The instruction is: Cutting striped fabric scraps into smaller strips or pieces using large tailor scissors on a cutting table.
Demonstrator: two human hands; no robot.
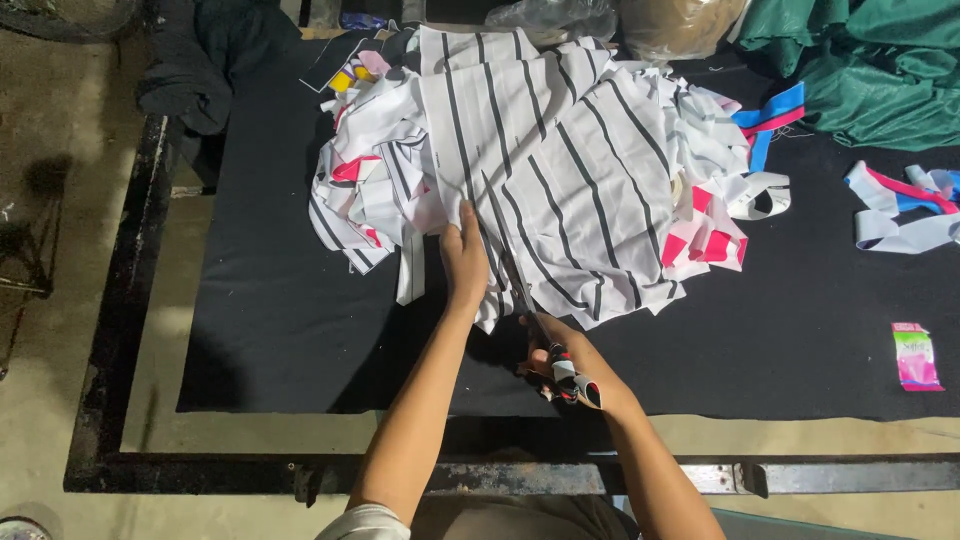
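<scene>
A heap of white fabric with black stripes (560, 150) lies on a black cloth-covered table (280, 320). My left hand (463, 262) presses flat on the near edge of the striped fabric. My right hand (560, 362) grips the tape-wrapped handles of long scissors (510, 262), whose blades reach up into the striped fabric just right of my left hand. Pink and white offcuts (705, 240) stick out of the heap at its right side.
Green fabric (870, 70) is piled at the back right. Blue, pink and white strips (900, 205) lie at the right, and a small pink packet (915, 355) near the right front. Dark clothing (200, 60) hangs at the back left. The metal table frame (110, 300) borders a concrete floor.
</scene>
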